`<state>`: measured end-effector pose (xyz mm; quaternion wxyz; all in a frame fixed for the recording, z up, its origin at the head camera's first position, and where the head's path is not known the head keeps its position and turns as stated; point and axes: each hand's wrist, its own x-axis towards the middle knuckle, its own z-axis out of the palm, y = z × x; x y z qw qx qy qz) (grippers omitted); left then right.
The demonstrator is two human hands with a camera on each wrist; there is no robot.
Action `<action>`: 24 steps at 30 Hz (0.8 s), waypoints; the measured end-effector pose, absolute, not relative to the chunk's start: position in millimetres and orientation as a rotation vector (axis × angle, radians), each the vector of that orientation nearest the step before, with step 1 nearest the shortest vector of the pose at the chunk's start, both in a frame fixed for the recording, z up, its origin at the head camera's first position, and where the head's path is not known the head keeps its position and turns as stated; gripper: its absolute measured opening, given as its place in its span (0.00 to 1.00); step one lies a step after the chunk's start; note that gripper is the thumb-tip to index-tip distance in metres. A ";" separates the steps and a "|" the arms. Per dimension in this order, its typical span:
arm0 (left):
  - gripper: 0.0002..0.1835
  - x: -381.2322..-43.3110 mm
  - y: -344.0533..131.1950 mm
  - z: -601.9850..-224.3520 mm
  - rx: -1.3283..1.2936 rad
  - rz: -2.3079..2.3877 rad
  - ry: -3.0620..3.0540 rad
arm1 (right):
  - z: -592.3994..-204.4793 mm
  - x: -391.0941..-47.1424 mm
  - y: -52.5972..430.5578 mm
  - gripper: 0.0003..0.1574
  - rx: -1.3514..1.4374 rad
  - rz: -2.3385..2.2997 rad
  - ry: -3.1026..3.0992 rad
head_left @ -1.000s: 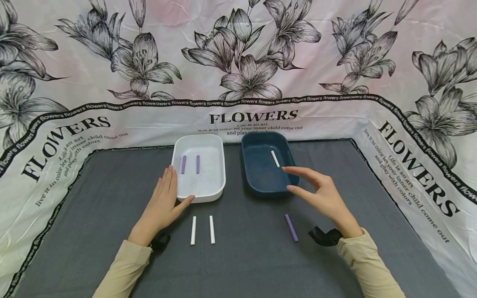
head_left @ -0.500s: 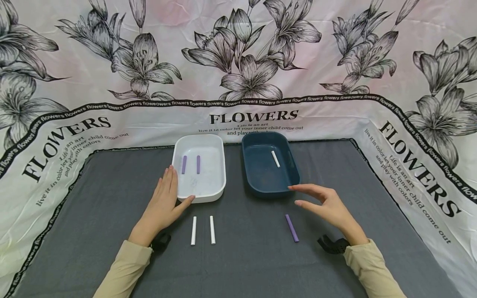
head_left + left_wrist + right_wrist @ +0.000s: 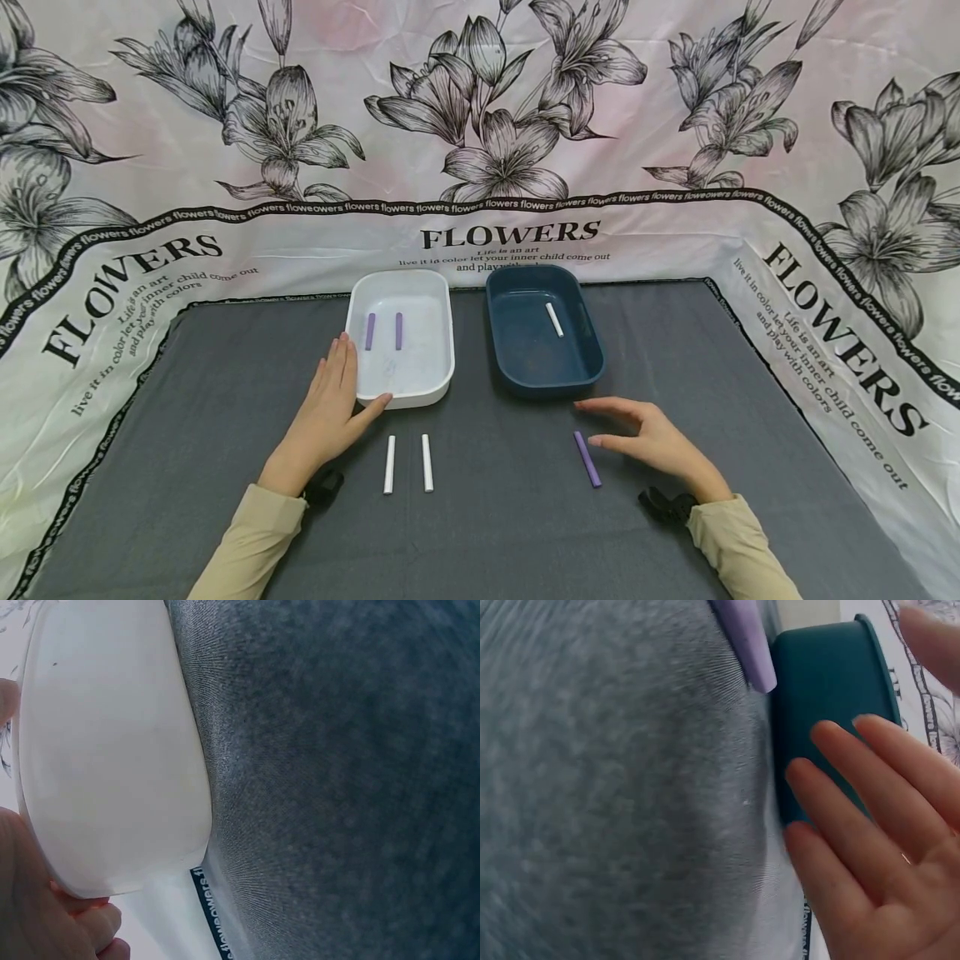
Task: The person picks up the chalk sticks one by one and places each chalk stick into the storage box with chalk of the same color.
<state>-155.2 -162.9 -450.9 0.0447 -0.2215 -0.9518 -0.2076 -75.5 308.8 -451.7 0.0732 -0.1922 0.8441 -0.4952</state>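
My left hand (image 3: 321, 417) rests against the left side of the white tray (image 3: 401, 390), its thumb at the near rim and its fingers along the side. Two purple chalk sticks lie inside that tray. My right hand (image 3: 656, 437) hovers just right of a purple chalk stick (image 3: 587, 459) on the cloth, thumb and fingers apart and holding nothing. In the right wrist view, the chalk (image 3: 746, 645) is seen beyond the spread fingers, with the dark blue tray (image 3: 829, 682) behind. One white chalk stick (image 3: 554, 320) lies in the blue tray.
Two white chalk sticks, a left one (image 3: 389, 464) and a right one (image 3: 427, 462), lie on the grey cloth (image 3: 495, 517) in front of the white tray. A flower-printed sheet (image 3: 300, 242) rises behind both trays.
My right hand has drawn back from the blue tray toward the near side, down to the purple chalk stick. The left hand has stayed at the white tray.
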 end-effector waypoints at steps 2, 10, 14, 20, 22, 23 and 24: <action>0.55 -155.2 -162.9 -451.1 -0.674 -0.635 -2.910 | -454.4 -76.1 309.5 0.34 -0.596 -1.460 2.514; 0.56 -155.3 -163.0 -451.3 -0.666 -0.618 -2.923 | -459.9 -74.5 311.2 0.48 -0.640 -1.359 2.445; 0.55 -155.3 -162.9 -450.9 -0.675 -0.623 -2.919 | -463.6 -72.1 312.2 0.57 -0.688 -1.289 2.407; 0.55 -155.4 -163.0 -450.7 -0.677 -0.627 -2.919 | -469.9 -70.7 313.0 0.58 -0.690 -1.310 2.412; 0.55 -155.5 -163.2 -450.7 -0.678 -0.627 -2.919 | -470.8 -70.8 312.8 0.57 -0.689 -1.313 2.426; 0.55 -155.5 -163.2 -450.7 -0.677 -0.626 -2.919 | -471.1 -71.0 312.7 0.56 -0.689 -1.313 2.435; 0.55 -155.5 -163.2 -450.6 -0.676 -0.626 -2.919 | -471.4 -71.2 312.5 0.56 -0.688 -1.315 2.444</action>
